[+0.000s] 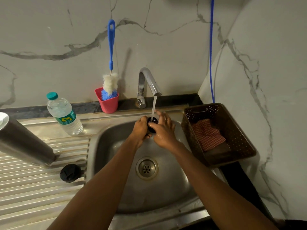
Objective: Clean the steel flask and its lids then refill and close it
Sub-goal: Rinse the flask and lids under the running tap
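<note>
Over the round stainless steel sink basin (pixel 116 163), both hands meet under the stream of water (pixel 154 105) falling from the curved chrome tap (pixel 147 82). The left hand (pixel 141 129) is closed around a small black flask lid (pixel 152 123), while the right hand (pixel 163 130) presses its thumb on the lid with the other fingers spread loose; most of the lid is covered by the hands. On the ribbed steel draining board (pixel 33 188) to the left stands the tall dark steel flask (pixel 25 143), its top cut off by the frame edge, and a second black round lid (pixel 70 172) lies just beside its base. Farther back stand a clear plastic water bottle with a teal cap (pixel 64 114) and a red plastic cup (pixel 108 101) holding a blue-handled bottle brush (pixel 111 47). Right of the basin, a brown perforated plastic basket (pixel 239 143) holds a red checked cloth (pixel 207 135), partly hidden by its wall.
</note>
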